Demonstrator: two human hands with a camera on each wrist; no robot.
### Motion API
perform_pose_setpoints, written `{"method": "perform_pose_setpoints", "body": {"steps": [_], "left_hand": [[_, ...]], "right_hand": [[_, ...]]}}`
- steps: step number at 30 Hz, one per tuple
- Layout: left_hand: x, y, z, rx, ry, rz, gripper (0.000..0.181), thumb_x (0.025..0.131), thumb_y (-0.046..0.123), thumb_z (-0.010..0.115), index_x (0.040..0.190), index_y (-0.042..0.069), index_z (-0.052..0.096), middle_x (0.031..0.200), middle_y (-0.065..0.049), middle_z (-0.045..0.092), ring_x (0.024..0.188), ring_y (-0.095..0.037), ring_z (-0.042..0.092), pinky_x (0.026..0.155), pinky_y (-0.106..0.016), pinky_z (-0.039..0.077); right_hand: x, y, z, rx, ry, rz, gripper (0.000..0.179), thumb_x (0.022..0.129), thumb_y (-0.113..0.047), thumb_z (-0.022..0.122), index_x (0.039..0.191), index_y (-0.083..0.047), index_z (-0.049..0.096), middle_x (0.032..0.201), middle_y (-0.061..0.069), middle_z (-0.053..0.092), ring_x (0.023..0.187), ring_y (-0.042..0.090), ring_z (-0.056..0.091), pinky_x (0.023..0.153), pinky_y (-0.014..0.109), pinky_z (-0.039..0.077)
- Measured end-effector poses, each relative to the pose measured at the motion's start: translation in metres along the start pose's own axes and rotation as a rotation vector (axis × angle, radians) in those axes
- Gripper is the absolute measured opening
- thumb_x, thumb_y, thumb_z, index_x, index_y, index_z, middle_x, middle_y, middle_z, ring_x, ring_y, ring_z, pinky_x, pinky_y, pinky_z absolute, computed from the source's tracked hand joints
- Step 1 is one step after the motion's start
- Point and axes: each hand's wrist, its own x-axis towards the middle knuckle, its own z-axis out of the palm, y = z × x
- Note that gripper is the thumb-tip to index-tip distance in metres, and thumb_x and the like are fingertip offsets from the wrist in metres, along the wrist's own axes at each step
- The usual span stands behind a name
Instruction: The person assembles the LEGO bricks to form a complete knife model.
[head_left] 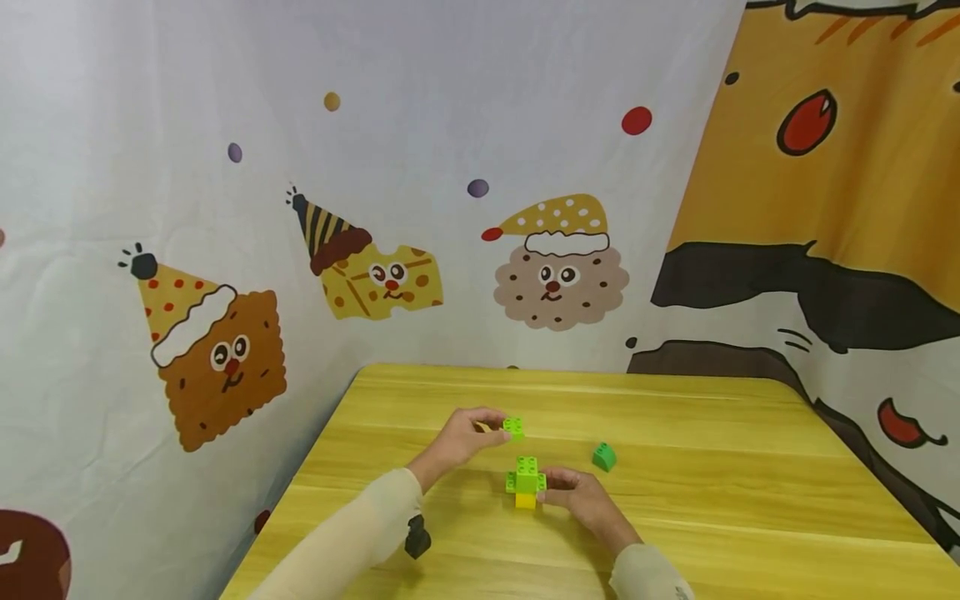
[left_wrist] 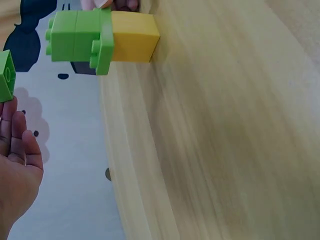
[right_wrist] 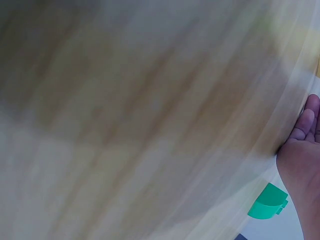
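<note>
The left hand [head_left: 461, 440] pinches a light green brick [head_left: 513, 428] between thumb and fingertips; the right hand [head_left: 588, 504] grasps the right side of a stack [head_left: 527, 477]. At far left, the pale backdrop [head_left: 420, 67] bears a printed biscuit [head_left: 225, 375] in a party hat; to its right follow a printed cheese [head_left: 382, 283] and a round cookie [head_left: 562, 287], both hatted, behind the table [head_left: 712, 500]. The left sleeve [head_left: 345, 542], cream in colour, crosses the left part of the table and covers some of the wood; a black device [head_left: 417, 537] shows at its cuff. The brick is held clear of the table. In the left wrist view it is higher than the top of the stack, with a gap between the two.

The stack is upright: a yellow base, a light green crosspiece with studded ends jutting to either side, and light green brickwork above. In the left wrist view it partly hides the fingers of the right hand. The right sleeve [head_left: 648, 575] enters from below. Beyond the right hand, near but apart from it, a darker green curved block [head_left: 604, 458] lies on the table. At far right, a large orange figure [head_left: 750, 183] fills the backdrop.
</note>
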Motion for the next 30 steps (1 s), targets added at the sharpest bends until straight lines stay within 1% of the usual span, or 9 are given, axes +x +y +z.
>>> {"method": "perform_pose_setpoints", "body": {"steps": [3, 8, 13, 17, 20, 30], "left_hand": [[-0.002, 0.001, 0.004, 0.006, -0.017, 0.005, 0.023, 0.092, 0.027, 0.074, 0.113, 0.018, 0.074, 0.103, 0.002, 0.065, 0.098, -0.023, 0.057, 0.081, -0.034, 0.048], [-0.003, -0.001, 0.009, 0.015, -0.023, 0.012, 0.021, 0.091, 0.023, 0.074, 0.111, 0.017, 0.074, 0.102, 0.002, 0.065, 0.095, -0.022, 0.056, 0.077, -0.033, 0.048], [-0.005, -0.003, 0.013, 0.026, -0.051, 0.007, 0.022, 0.090, 0.024, 0.075, 0.112, 0.017, 0.074, 0.101, 0.003, 0.065, 0.096, -0.022, 0.056, 0.077, -0.032, 0.049], [-0.006, -0.005, 0.016, 0.046, -0.068, 0.013, 0.024, 0.090, 0.026, 0.075, 0.113, 0.018, 0.074, 0.102, 0.006, 0.066, 0.097, -0.019, 0.056, 0.078, -0.032, 0.048], [-0.007, -0.004, 0.017, 0.052, -0.066, 0.016, 0.024, 0.090, 0.026, 0.075, 0.113, 0.020, 0.074, 0.102, 0.007, 0.066, 0.096, -0.016, 0.056, 0.079, -0.031, 0.048], [-0.009, -0.008, 0.021, 0.063, -0.072, 0.010, 0.024, 0.090, 0.026, 0.076, 0.112, 0.018, 0.074, 0.101, 0.009, 0.067, 0.096, -0.016, 0.057, 0.078, -0.030, 0.048]], "right_hand": [[0.000, 0.000, 0.000, 0.005, 0.000, 0.000, 0.046, 0.085, -0.022, 0.080, 0.124, -0.002, 0.067, 0.119, 0.011, 0.067, 0.109, 0.027, 0.061, 0.094, 0.050, 0.048], [0.000, -0.001, 0.000, 0.003, 0.000, 0.003, 0.046, 0.084, -0.023, 0.080, 0.124, -0.003, 0.068, 0.119, 0.011, 0.067, 0.109, 0.027, 0.061, 0.094, 0.050, 0.048], [-0.002, -0.004, 0.000, -0.006, 0.000, 0.010, 0.049, 0.084, -0.025, 0.081, 0.125, -0.004, 0.067, 0.118, 0.010, 0.068, 0.109, 0.027, 0.061, 0.094, 0.050, 0.047], [-0.003, -0.005, -0.001, -0.014, 0.001, 0.012, 0.049, 0.084, -0.025, 0.081, 0.125, -0.003, 0.067, 0.119, 0.011, 0.068, 0.109, 0.028, 0.062, 0.095, 0.051, 0.047], [-0.003, -0.005, -0.001, -0.017, 0.008, 0.013, 0.048, 0.084, -0.024, 0.081, 0.125, -0.002, 0.067, 0.118, 0.011, 0.068, 0.109, 0.028, 0.061, 0.094, 0.052, 0.047], [-0.002, -0.004, -0.001, -0.018, -0.008, 0.009, 0.048, 0.083, -0.026, 0.082, 0.123, -0.003, 0.068, 0.115, 0.009, 0.069, 0.107, 0.025, 0.062, 0.094, 0.050, 0.047]]}}
